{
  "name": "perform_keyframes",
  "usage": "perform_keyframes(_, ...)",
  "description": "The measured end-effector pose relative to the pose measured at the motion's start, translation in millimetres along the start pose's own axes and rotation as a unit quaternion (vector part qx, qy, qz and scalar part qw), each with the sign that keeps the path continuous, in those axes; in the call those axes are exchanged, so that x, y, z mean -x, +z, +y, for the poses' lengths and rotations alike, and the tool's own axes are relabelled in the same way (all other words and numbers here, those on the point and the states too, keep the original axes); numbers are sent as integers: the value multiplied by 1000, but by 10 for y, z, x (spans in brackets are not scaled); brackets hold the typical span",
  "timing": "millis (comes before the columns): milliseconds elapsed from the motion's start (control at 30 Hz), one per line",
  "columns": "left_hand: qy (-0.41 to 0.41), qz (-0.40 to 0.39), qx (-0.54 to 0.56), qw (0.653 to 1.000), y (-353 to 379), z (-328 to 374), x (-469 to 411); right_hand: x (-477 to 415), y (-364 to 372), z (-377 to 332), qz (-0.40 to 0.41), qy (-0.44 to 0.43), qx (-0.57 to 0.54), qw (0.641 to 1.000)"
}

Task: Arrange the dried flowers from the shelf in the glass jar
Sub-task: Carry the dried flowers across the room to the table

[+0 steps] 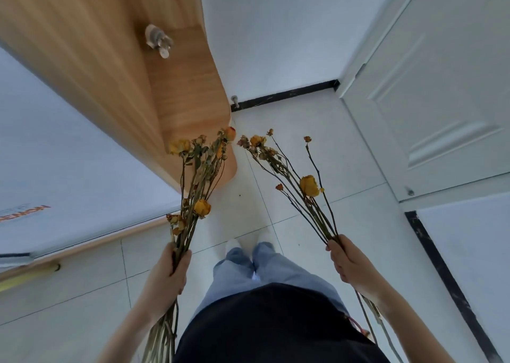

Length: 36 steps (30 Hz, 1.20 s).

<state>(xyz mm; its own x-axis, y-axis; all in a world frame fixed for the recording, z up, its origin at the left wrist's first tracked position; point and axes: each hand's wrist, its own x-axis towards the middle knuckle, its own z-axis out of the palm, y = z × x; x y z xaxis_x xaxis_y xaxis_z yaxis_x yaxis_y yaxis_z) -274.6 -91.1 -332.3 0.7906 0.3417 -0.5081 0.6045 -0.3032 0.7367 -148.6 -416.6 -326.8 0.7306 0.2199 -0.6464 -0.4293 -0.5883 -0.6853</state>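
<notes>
My left hand (168, 274) is closed around a bunch of dried yellow flowers (198, 175) whose heads point up and away, in front of the wooden shelf (190, 92). My right hand (350, 263) grips a second, looser bunch of dried flowers (300, 180) with thin bare stems. Both bunches' stem ends trail down past my wrists. No glass jar is in view.
A small grey figurine (158, 40) sits on the wooden shelf. A white door (430, 92) stands at the right, a white wall behind. A bed with a light cover (63, 152) lies at the left. My legs and feet stand on the white tiled floor (317, 224).
</notes>
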Motion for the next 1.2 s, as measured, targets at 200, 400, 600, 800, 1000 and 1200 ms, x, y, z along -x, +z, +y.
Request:
perform_keyframes(200, 17, -56, -41, 997, 149, 50, -112, 261, -17, 378, 44, 42, -65, 996)
perform_keyframes(400, 60, -131, -90, 985, 485, 348, -152, 661, -162, 881, 121, 59, -151, 979)
perform_keyframes(600, 102, -191, -137, 967, 1197, 717, -35, 1275, -352, 1583, 207, 84, -224, 949)
perform_keyframes(800, 147, -272, -183, 933, 2279, 1031, 302, 2080, -570, 2433, 296, 128, -284, 903)
perform_keyframes(1000, 244, -398, -266, 843, 3393, 1464, 708, 2925, -550, 3099, 414, 166, -370, 815)
perform_keyframes(1200, 331, -506, -361, 710, 4438, 1884, 1173, 3468, -247, 3482, 516, 226, -455, 689)
